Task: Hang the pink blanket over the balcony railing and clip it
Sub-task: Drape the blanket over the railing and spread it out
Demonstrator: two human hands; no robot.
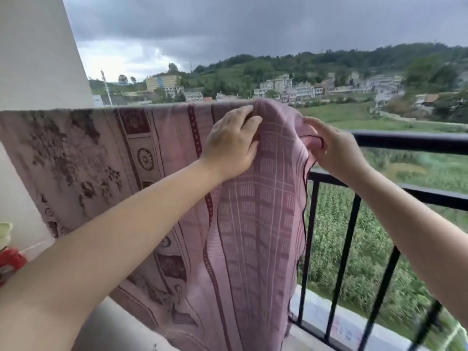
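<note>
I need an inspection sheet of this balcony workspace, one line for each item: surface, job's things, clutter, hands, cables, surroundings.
Surface: black metal balcony railing with upright bars; its left part is covered by cloth.
Job's things: pink blanket hangs over the rail and reaches down toward the floor, bunched at its right end; no clip seen.
Clutter: red object at the left edge, with something pale green above it; too cut off to identify.
Hands: left hand grips the bunched fold at the rail top; right hand pinches the blanket's right edge.
Cables: nothing seen.
Surroundings: white wall at left; fields, houses, wooded hills and dark clouds beyond.
</note>
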